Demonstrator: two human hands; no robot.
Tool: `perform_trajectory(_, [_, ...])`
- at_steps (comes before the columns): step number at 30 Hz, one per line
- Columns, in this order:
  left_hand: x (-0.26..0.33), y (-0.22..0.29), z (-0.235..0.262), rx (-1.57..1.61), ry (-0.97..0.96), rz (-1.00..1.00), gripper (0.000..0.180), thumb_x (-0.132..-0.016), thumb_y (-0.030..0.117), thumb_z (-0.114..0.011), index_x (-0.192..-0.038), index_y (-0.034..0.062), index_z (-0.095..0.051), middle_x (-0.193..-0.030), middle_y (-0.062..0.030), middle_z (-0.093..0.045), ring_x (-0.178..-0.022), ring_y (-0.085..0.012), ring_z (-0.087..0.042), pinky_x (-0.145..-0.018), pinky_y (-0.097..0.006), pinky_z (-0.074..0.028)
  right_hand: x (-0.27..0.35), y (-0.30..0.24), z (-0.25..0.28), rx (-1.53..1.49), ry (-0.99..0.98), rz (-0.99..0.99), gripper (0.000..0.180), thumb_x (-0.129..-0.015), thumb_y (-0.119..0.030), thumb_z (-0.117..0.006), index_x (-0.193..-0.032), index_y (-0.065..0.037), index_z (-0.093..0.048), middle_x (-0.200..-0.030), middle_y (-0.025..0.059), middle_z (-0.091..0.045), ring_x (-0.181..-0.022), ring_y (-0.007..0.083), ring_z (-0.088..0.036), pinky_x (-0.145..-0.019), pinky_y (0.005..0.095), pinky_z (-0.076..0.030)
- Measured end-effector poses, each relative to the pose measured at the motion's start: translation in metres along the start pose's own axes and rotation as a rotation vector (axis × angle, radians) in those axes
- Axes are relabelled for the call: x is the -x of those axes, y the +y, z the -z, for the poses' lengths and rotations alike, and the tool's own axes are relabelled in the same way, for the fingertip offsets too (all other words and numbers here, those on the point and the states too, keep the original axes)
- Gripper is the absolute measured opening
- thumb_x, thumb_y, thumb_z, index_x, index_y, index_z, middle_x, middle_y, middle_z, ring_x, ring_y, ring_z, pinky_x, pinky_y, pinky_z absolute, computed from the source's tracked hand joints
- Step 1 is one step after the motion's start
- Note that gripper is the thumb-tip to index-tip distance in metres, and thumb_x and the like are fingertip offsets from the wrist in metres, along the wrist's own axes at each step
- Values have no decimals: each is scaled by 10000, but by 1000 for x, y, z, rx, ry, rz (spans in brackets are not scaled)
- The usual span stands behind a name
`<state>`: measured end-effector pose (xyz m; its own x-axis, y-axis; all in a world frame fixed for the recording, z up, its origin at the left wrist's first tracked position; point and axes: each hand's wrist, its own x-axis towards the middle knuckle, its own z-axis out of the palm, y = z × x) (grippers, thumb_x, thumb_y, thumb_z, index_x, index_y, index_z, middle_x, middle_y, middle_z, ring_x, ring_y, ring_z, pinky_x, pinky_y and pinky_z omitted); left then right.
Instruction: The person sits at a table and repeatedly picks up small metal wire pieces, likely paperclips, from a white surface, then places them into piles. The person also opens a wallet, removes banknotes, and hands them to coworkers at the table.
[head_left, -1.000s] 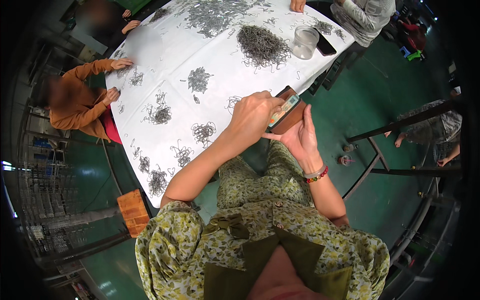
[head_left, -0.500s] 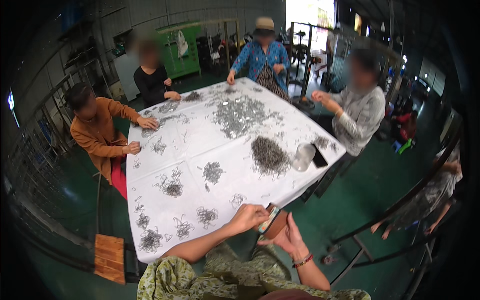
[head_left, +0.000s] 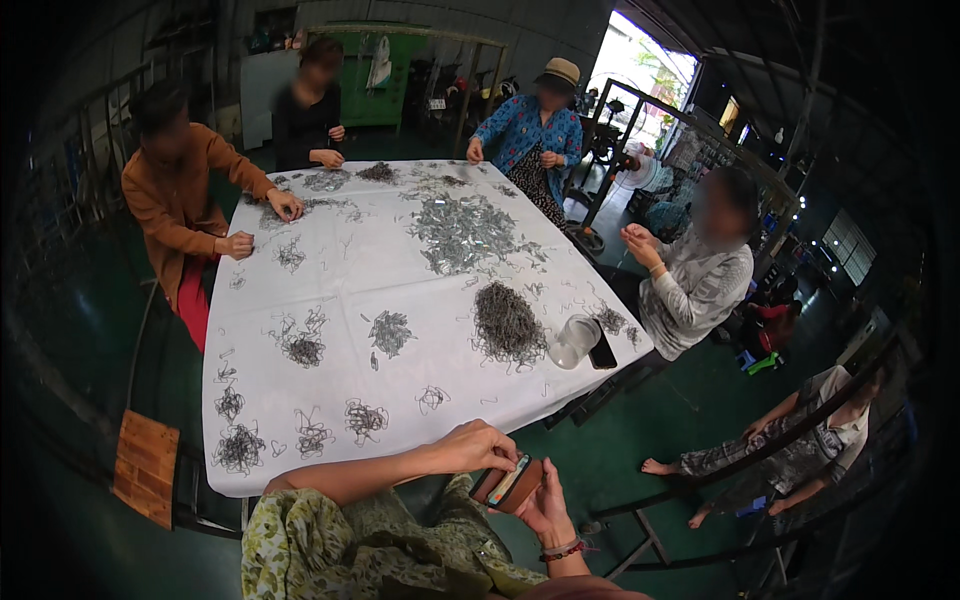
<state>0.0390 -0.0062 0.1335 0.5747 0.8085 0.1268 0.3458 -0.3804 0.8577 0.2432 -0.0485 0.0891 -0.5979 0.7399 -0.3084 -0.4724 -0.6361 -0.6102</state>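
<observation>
In front of my lap, just off the near edge of the table, I hold an open brown wallet point(head_left: 527, 489). My right hand point(head_left: 550, 508) is closed around its right side, with a bracelet at the wrist. A light-coloured card or paper point(head_left: 508, 484) shows in the wallet's pocket. Coming in from the left, my left hand point(head_left: 478, 447) has its fingertips pinched together at the wallet's upper edge, beside the card or paper. What lies between those fingertips is hidden.
Piles of bent wire hooks point(head_left: 508, 325) and small clear pieces point(head_left: 465, 232) cover parts of the white table point(head_left: 330, 390). A clear plastic container point(head_left: 573, 342) and a phone point(head_left: 603, 350) stand at its right edge. Several people work around it. A wooden seat point(head_left: 147, 468) is at left.
My view has tilted and turned, shifting the table leftward in the picture. The wallet is opened wider, its pocket now facing me more. My left fingertips stay at its edge.
</observation>
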Motion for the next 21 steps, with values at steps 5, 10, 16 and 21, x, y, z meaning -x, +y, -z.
perform_trajectory(5, [4, 1, -5, -32, 22, 2, 148, -732, 211, -711, -835, 105, -719, -805, -59, -554, -884, -235, -477, -790, -339, -407, -5, 9, -20, -88, 186, 83, 576, -931, -499, -358, -1274, -39, -411, -1219, 121, -520, -1078, 253, -551, -897, 435, -484])
perform_trajectory(10, [-16, -21, -19, -10, 305, 93, 127, -702, 206, -751, -793, 124, -717, -891, -36, -483, -926, -217, -434, -838, -310, -378, -33, 1, -12, -88, 196, 230, 517, -930, -514, -366, -1231, -105, -462, -1193, 98, -534, -1080, 247, -547, -892, 437, -482])
perform_trajectory(16, [-33, -24, -22, 126, 600, 118, 116, -711, 139, -737, -783, 63, -686, -979, -53, -512, -1011, -226, -414, -915, -346, -325, -36, -21, -17, -273, -144, 299, 674, -904, -611, -236, -1437, -217, -112, -1437, 87, -268, -1168, 329, -481, -692, 568, -555])
perform_trajectory(21, [-45, -29, -2, 230, 414, 9, 138, -706, 181, -757, -794, 95, -696, -1102, -38, -512, -1093, -249, -378, -955, -379, -308, -40, -45, -12, -114, -125, 275, 596, -918, -584, -253, -1348, -173, -282, -1376, 97, -358, -1102, 318, -536, -637, 514, -580])
